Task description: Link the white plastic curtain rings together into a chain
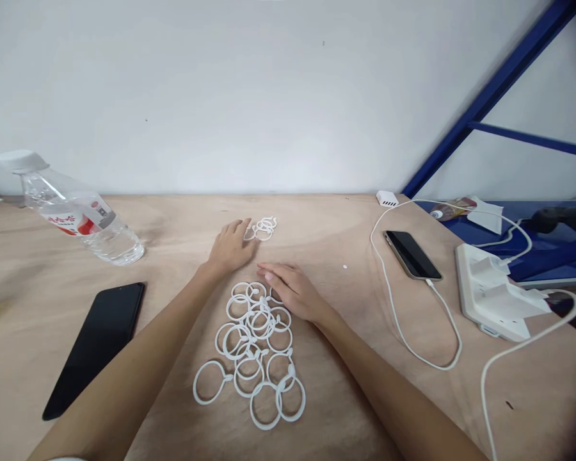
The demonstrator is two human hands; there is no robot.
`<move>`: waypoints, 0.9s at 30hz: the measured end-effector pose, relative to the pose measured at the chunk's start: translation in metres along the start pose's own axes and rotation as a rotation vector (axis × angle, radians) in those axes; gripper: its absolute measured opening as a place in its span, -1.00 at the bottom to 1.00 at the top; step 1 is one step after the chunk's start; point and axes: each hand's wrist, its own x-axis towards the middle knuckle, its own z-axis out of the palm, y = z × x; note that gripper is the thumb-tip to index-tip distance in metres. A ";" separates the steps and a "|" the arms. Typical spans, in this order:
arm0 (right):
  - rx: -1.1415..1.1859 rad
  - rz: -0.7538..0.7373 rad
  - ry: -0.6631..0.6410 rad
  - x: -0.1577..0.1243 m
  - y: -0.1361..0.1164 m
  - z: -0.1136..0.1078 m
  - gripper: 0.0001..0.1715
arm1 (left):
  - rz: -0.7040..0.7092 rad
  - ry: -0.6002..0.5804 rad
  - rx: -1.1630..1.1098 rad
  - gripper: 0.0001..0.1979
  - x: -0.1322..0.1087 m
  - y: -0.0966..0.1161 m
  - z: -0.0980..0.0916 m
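Note:
Many white curtain rings with small eyelets (264, 406) lie overlapping in a loose pile on the wooden table, between my forearms. Farther back sits a smaller cluster of the same white rings (265, 232). My left hand (233, 246) is beside that small cluster, palm down, its fingertips at the leftmost ring; its fingers are stretched out. Over the far right edge of the big pile rests my right hand (292, 288), fingers extended toward the left and partly covering one ring. I see nothing gripped in either hand.
A tilted-looking water bottle (84, 214) and a black phone (96, 346) are on the left. On the right lie a second phone (411, 254) on a white charging cable (388, 301), a power strip (475, 301) with plugs, and a small white box (386, 198). A blue frame (461, 121) stands behind.

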 end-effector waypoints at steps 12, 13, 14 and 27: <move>-0.029 -0.002 0.113 0.002 0.008 0.004 -0.64 | 0.145 -0.145 -0.065 -0.51 -0.056 0.003 -0.023; -0.039 -0.006 0.121 0.002 0.009 0.004 -0.64 | 0.126 -0.132 -0.076 -0.47 -0.059 0.003 -0.025; -0.045 -0.008 0.124 0.002 0.010 0.005 -0.64 | 0.103 -0.115 -0.087 -0.46 -0.062 0.002 -0.027; 0.118 0.008 0.142 0.000 0.013 0.006 -0.65 | 0.075 0.140 -0.209 -0.60 -0.104 0.021 -0.033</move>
